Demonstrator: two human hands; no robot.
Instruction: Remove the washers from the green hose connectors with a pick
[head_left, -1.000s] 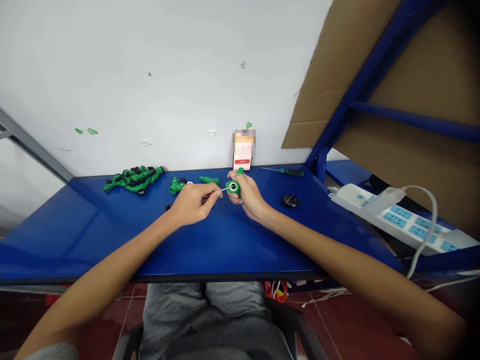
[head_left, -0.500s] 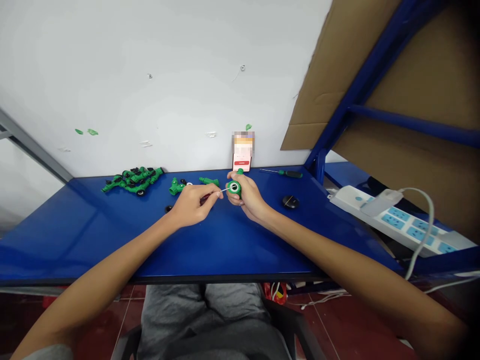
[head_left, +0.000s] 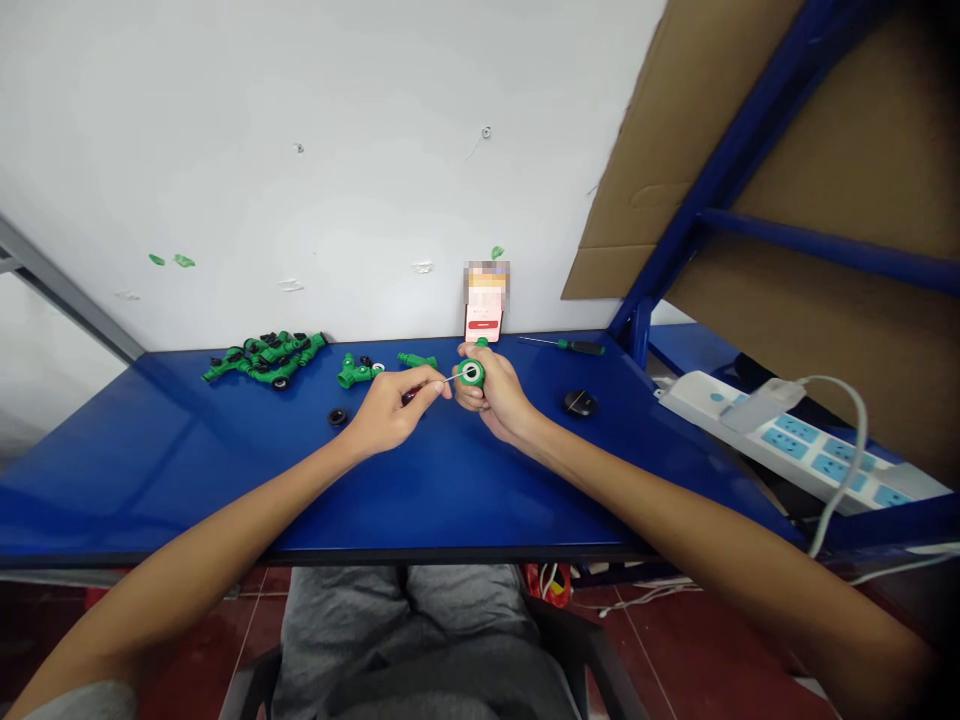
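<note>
My left hand (head_left: 397, 408) is closed round the dark red handle of a screwdriver (head_left: 456, 377), most of which the fingers hide. Its thin metal shaft points right, with the tip at the round opening of a green plastic hose fitting (head_left: 472, 374). A white ring lines that opening. My right hand (head_left: 501, 393) wraps the fitting from the right and holds the opening toward me. Left of my left hand lie a green Y-shaped fitting (head_left: 352, 372), a white ring (head_left: 379, 368) and a black ring (head_left: 337, 416). Behind the hands is a green straight fitting (head_left: 417, 361).
Several green fittings (head_left: 266, 358) are heaped at the back left of the blue table (head_left: 450, 500). A phone (head_left: 484, 310) leans on the wall. A green-handled screwdriver (head_left: 577, 347), a round black object (head_left: 580, 403) and a white power strip (head_left: 795, 440) are on the right.
The hands stay almost in place, with the fitting and screwdriver shifting very slightly right. The black ring beside my left hand now shows more fully.
</note>
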